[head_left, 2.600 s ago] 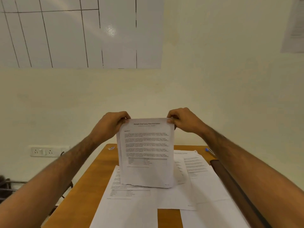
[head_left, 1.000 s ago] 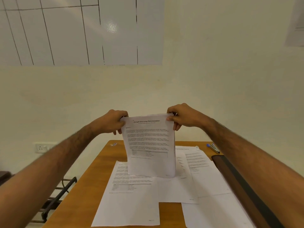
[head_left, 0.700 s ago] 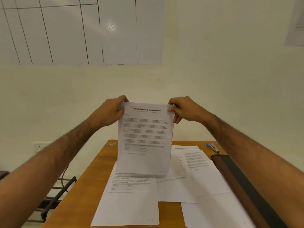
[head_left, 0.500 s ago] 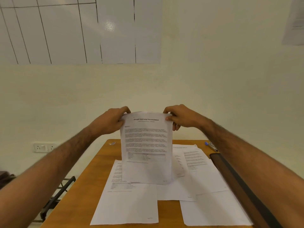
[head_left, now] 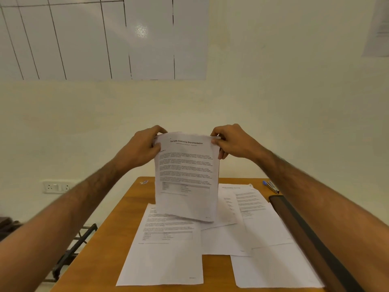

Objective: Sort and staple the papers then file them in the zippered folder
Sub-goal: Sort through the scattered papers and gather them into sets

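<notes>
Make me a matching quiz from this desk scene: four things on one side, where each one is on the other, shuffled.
Things:
1. stack
2. stapler
3. folder
4. socket

Places:
A. on the wall, left of the table
B. far right corner of the table
C. held upright by both hands
D. along the table's right edge

Pairs: 1-C, 2-B, 3-D, 4-A

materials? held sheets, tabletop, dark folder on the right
Held sheets: thin white printed paper, matte; the lower edge curls.
Tabletop: looks like orange-brown wood or laminate, smooth with a slight sheen; which one can't be told.
Dark folder: dark brown, probably leather or faux leather, with a black edge strip.
</notes>
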`<action>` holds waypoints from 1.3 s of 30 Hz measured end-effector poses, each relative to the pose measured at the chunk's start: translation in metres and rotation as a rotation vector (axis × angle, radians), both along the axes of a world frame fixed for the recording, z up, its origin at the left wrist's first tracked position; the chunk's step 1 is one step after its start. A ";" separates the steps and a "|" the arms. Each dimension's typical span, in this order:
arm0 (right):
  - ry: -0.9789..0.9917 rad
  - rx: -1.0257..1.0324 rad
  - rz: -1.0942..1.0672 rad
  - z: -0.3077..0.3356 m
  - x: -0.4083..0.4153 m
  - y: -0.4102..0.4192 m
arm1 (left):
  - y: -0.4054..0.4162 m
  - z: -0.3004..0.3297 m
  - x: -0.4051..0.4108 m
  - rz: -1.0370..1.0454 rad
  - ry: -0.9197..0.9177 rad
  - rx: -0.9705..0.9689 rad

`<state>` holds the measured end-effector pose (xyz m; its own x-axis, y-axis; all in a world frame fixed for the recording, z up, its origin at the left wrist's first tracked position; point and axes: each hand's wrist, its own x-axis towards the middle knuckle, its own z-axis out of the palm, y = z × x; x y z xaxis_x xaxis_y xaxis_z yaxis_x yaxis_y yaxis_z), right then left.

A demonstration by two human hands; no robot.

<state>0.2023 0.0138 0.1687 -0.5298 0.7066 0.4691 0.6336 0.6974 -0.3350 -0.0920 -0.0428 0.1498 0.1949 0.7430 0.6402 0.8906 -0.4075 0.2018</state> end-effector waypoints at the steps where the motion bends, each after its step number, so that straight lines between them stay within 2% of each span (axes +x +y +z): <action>1: 0.004 0.007 -0.006 -0.001 -0.003 -0.001 | 0.000 0.000 0.003 -0.008 0.014 0.006; 6: 0.063 0.051 -0.037 -0.001 -0.014 -0.005 | 0.004 0.000 0.016 -0.022 0.017 0.068; 10: 0.027 0.029 -0.036 -0.012 -0.018 -0.004 | 0.002 -0.007 0.024 -0.058 -0.030 0.005; 14: -0.017 -0.035 -0.048 -0.024 -0.018 -0.004 | -0.001 -0.024 0.025 -0.026 0.052 -0.080; 17: -0.026 -0.018 -0.056 -0.020 -0.016 -0.003 | -0.002 -0.024 0.022 0.045 0.153 -0.060; 19: -0.045 0.003 -0.061 -0.017 -0.015 -0.003 | -0.003 -0.020 0.021 0.024 0.142 -0.047; 22: -0.006 0.017 -0.063 -0.014 -0.013 -0.005 | -0.005 -0.013 0.017 -0.036 0.106 -0.024; 25: 0.108 -0.072 -0.036 -0.005 -0.004 -0.007 | -0.004 -0.008 0.009 0.052 0.081 0.035; 26: 0.182 -0.141 -0.016 0.000 0.000 -0.008 | -0.003 -0.004 0.006 0.090 0.039 0.055; 28: 0.334 -0.310 0.048 0.011 0.010 -0.009 | 0.000 0.005 0.003 0.078 -0.175 0.043; 31: 0.478 -0.531 0.152 0.015 0.023 -0.009 | 0.002 0.009 0.004 -0.044 -0.558 -0.168; 35: 0.612 -0.786 0.175 -0.014 0.033 -0.001 | 0.005 -0.030 0.017 -0.129 -0.792 -0.576; 39: 0.703 -0.946 0.088 -0.066 0.046 0.015 | 0.006 -0.089 0.025 -0.160 -0.975 -0.747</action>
